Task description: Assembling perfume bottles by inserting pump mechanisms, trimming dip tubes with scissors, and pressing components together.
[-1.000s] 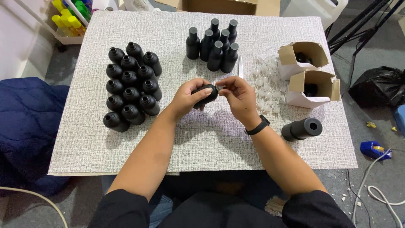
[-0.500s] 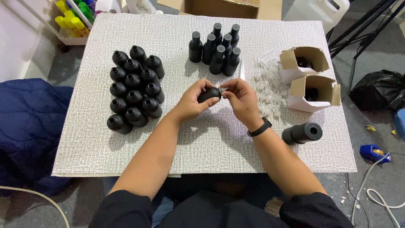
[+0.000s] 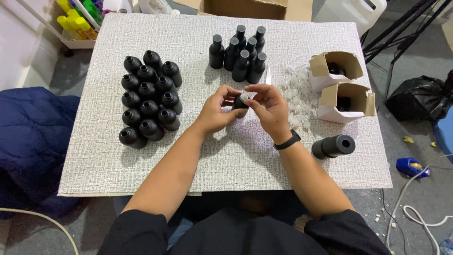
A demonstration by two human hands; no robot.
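Over the middle of the white textured table (image 3: 94, 156), my left hand (image 3: 217, 111) grips a small black bottle (image 3: 240, 105). My right hand (image 3: 266, 106) pinches a small clear piece at the bottle's top; my fingers hide most of it. To the left stands a cluster of several uncapped black bottles (image 3: 148, 97). Behind my hands stand several capped black bottles (image 3: 238, 52). A heap of small clear plastic parts (image 3: 297, 92) lies just right of my right hand.
Two open cardboard boxes (image 3: 342, 85) holding black items stand at the right. A black cylinder (image 3: 332, 146) lies on its side near the right front edge. A blue quilted bag (image 3: 28, 141) sits on the floor at the left, a black bag (image 3: 415, 99) at the right.
Both hands have stayed over the table's middle with the bottle between them. The right hand's fingers have shifted onto the bottle's top.
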